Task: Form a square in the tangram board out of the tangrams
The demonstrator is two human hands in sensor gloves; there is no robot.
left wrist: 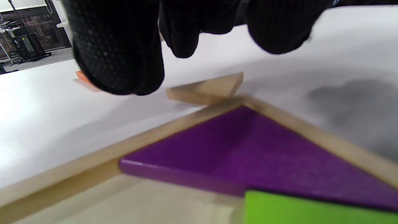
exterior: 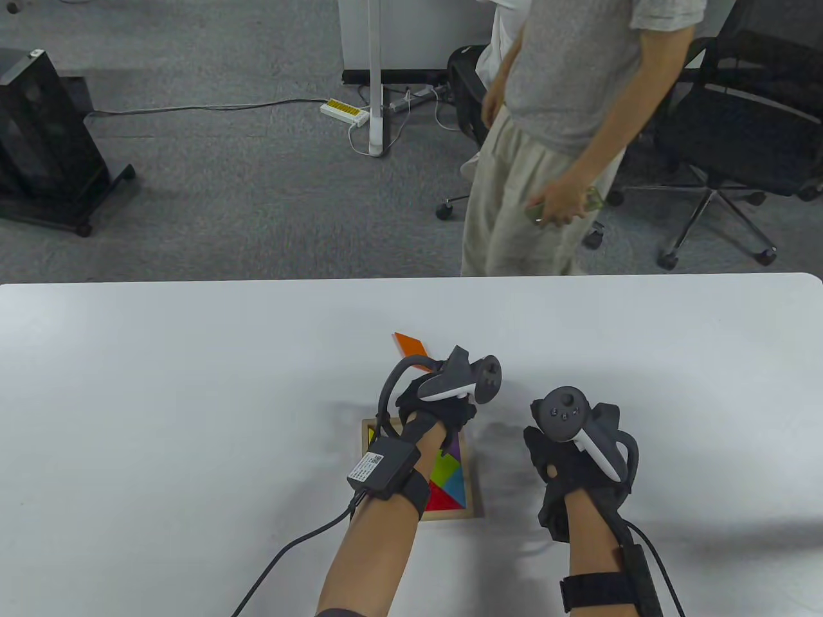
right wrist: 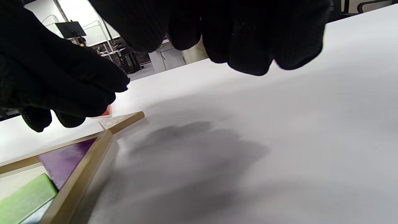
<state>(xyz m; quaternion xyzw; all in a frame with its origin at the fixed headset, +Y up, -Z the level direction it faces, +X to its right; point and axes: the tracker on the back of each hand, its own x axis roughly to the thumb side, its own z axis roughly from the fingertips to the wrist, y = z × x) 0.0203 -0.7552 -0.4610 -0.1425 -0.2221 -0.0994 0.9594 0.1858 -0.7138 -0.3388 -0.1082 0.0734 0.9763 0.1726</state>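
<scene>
The left hand (exterior: 432,402) hovers over the board's (exterior: 474,479) far edge, fingers (left wrist: 119,56) loosely curled, its grip holding nothing. The right hand (exterior: 569,450) hangs beside the board above the counter (exterior: 161,385), grip relaxed and free. An orange piece (exterior: 410,347) lies beyond the board.

Beyond the white table (exterior: 161,360), a person (exterior: 566,122) stands beside an office chair (exterior: 739,141) on grey carpet.
</scene>
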